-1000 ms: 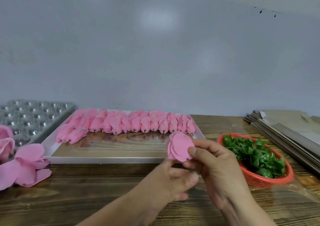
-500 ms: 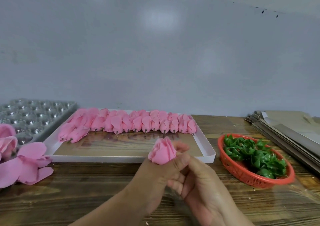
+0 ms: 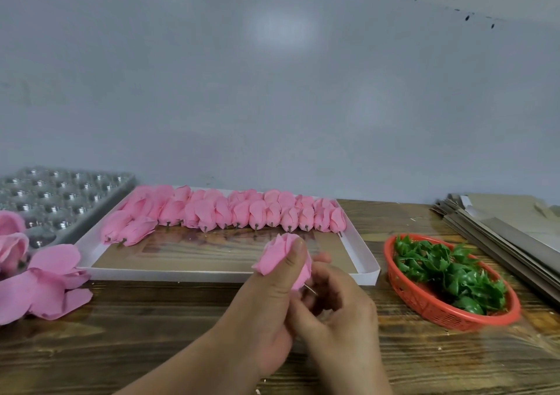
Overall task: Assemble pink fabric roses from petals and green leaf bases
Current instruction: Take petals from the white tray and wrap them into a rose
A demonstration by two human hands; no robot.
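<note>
Head view: the left hand [image 3: 272, 300] grips a pink rose bud [image 3: 280, 253] over the wooden table, thumb clamped across its petals to keep them wrapped. The right hand [image 3: 336, 312] curls its fingers beneath, apparently pinching the bud's thin stem. Green leaf bases [image 3: 448, 273] wait nearby in a red basket [image 3: 424, 306].

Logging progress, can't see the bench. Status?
Left hand grips pink rose bud. Right hand pinches its thin stem. Nothing in the way.

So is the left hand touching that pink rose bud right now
Touching. The head view shows the left hand gripping the pink rose bud, its thumb pressed flat across the petals; the right hand works below at the thin stem.
</note>
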